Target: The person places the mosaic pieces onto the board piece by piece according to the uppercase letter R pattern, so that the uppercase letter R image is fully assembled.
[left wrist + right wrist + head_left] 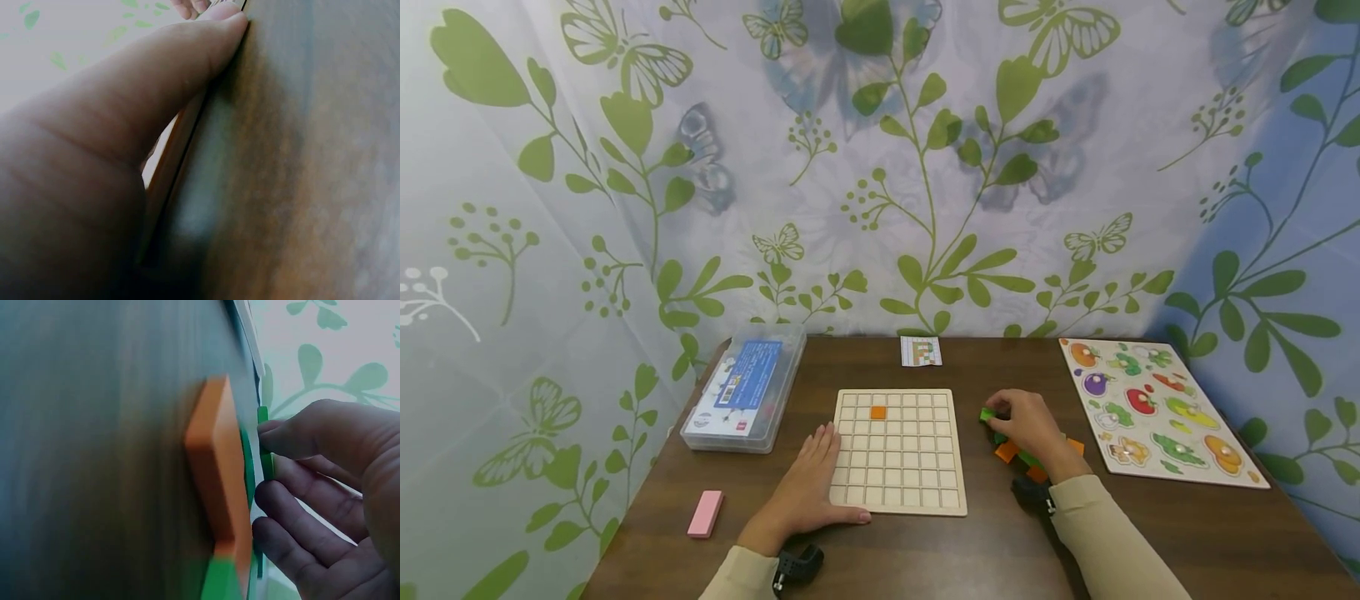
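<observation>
A pale wooden grid board (898, 454) lies on the table with one orange square tile (878, 412) in a cell near its top. My left hand (808, 479) rests along the board's left edge, fingers straight, with the thumb (187, 53) along its near edge. To the right of the board, my right hand (1026, 425) pinches a small green tile (265, 444) between thumb and fingers. Below that hand lies a loose pile of orange tiles (1006, 452) and green tiles (1028, 459), partly hidden by the hand and wrist.
A clear plastic case (782, 392) with a blue and white label stands at the back left. Nearer on the left lies a pink block (705, 513). A small printed pattern card (921, 352) sits behind the board. On the right is a vegetable peg puzzle (1161, 408).
</observation>
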The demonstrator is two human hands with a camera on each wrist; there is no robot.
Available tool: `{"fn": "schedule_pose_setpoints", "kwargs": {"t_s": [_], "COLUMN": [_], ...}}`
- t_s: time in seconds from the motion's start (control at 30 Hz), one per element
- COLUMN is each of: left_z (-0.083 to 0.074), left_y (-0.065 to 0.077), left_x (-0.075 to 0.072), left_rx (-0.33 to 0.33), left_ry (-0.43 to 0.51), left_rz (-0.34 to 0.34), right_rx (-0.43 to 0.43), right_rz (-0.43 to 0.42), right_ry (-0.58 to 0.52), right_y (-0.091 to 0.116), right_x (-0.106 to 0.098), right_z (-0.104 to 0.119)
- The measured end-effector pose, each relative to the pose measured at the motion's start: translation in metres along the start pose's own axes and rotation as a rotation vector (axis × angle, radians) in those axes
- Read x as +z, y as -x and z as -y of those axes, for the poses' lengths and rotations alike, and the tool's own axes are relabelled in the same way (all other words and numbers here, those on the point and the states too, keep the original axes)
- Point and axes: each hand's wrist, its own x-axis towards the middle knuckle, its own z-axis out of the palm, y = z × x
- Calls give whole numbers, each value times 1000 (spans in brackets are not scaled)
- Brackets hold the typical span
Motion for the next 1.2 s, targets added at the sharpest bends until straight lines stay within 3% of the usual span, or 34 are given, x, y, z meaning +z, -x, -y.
{"fn": "schedule_pose_setpoints", "kwargs": {"t_s": [0.53,1.0,1.2], "left_z": [0,2,1], "left_y": [-1,-2,-1], "left_x": [2,3,2], "left_rx": [4,-6,-17], "left_ry": [-2,2,5], "left_rz": [0,6,19], "right_rx": [-37,-170,-186], "right_rz": [82,152,173], "right_ry": [-99,-127,-137], "right_y": [-27,-57,-63], "right_x": [37,76,90], "right_z": [45,91,100]}}
